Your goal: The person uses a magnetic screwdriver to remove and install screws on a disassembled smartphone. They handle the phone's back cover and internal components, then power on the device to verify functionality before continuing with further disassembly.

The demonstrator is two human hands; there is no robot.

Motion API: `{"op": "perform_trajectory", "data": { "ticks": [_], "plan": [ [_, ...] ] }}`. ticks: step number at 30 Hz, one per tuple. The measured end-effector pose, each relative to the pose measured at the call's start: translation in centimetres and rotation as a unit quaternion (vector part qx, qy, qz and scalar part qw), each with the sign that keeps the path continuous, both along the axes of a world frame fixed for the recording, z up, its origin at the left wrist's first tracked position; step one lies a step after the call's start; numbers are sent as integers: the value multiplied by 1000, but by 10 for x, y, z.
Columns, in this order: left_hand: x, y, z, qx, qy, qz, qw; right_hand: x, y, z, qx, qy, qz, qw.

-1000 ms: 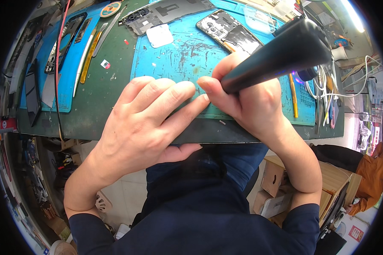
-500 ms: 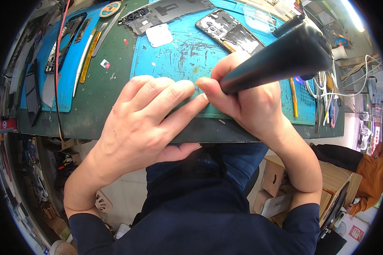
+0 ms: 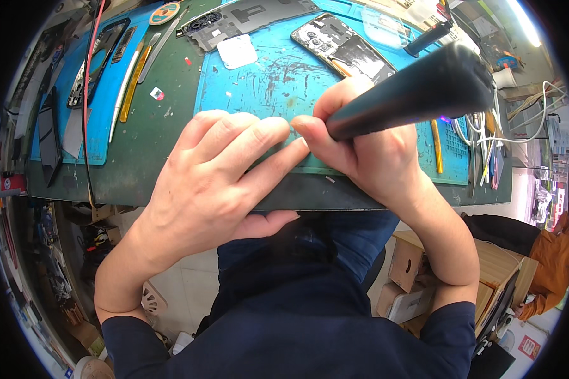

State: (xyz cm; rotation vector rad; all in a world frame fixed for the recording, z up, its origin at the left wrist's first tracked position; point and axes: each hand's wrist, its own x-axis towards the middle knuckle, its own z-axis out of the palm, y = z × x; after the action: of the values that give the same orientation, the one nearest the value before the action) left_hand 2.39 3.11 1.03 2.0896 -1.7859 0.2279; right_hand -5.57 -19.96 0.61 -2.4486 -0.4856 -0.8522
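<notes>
My right hand (image 3: 382,155) grips a thick black cylindrical tool (image 3: 411,95), its wide end slanting up to the right. The tool's lower end and whatever it touches are hidden behind my fingers. Beside it, my left hand (image 3: 212,174) reaches over the bench's front edge, palm down. The left index finger stretches to my right thumb, the other fingers bend, and the left thumb stays apart below the edge. Nothing shows in the left hand, but its underside is hidden. Just beyond lies a blue work mat (image 3: 259,88) with an opened smartphone (image 3: 341,47).
A white rounded square piece (image 3: 237,52) and a grey phone panel (image 3: 253,19) lie at the back. Phone frames (image 3: 95,63), a yellow-handled tool (image 3: 131,91) and tweezers (image 3: 148,60) lie left. White cables (image 3: 518,139) and hand tools crowd the right.
The black tool's upper end has dipped slightly toward me. Both hands stay in nearly the same place.
</notes>
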Motion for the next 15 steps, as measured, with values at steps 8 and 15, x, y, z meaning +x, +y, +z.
{"op": "perform_trajectory", "data": {
  "ticks": [8,15],
  "plan": [
    [0,0,0,1,0,2,1000,1,-1,0,-6,-13,1,1000],
    [0,0,1,8,2,5,1000,-2,-1,2,6,17,-14,1000]
  ]
}}
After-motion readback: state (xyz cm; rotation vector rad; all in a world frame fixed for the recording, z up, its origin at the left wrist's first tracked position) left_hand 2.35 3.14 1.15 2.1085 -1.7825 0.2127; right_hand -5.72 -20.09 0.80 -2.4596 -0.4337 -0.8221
